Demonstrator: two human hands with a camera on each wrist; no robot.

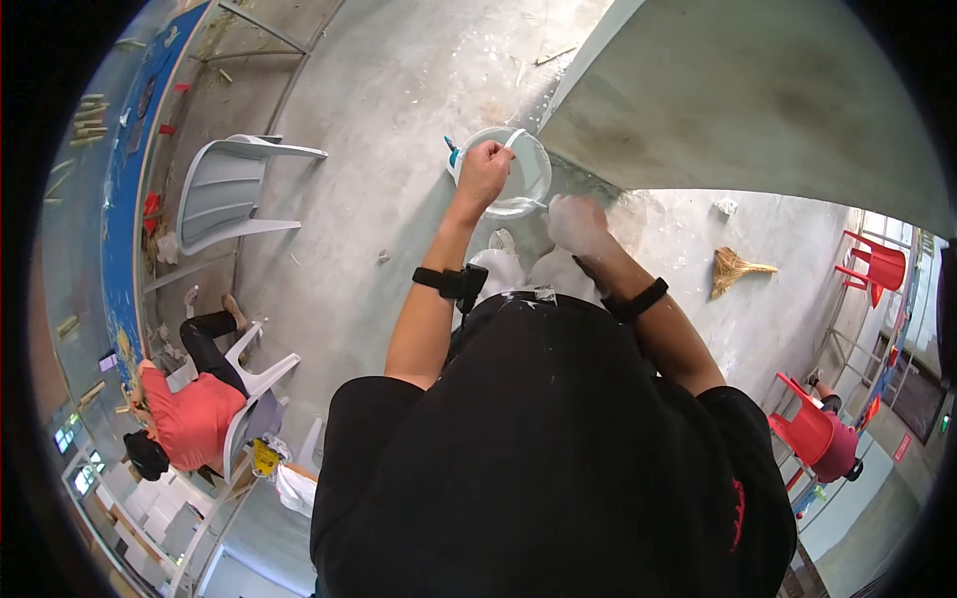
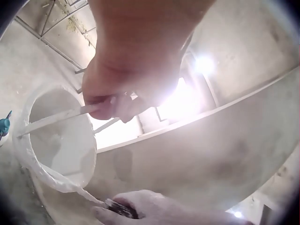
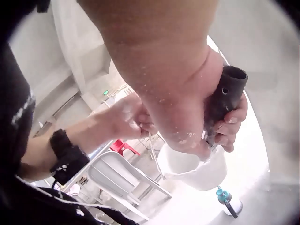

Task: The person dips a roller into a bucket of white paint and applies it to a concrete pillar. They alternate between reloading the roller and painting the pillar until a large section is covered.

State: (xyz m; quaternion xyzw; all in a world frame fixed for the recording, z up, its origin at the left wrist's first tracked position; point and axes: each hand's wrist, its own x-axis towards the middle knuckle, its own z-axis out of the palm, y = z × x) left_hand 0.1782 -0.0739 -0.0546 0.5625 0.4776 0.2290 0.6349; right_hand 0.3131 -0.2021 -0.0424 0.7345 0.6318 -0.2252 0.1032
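Note:
A white bucket [image 1: 547,171] smeared with pale residue is below both hands in the head view. Its white bail handle [image 2: 58,117] runs from the rim up to my left hand [image 1: 483,179], whose curled fingers grip it. Lower in the left wrist view, my right hand [image 1: 578,224] reaches beside the bucket rim. It grips a tool with a black hollow handle [image 3: 227,93] that has a small hole near its end. The tool's pale narrow end meets the rim; its full shape is hidden by the fingers. White residue dots the right hand.
A teal-topped container [image 3: 225,197] stands beside the bucket. A large grey panel [image 1: 748,100] rises close at the right. The grey plastic chair [image 1: 224,189] is at left, a golden broom head [image 1: 736,269] lies at right. Seated people [image 1: 199,419] are at both sides.

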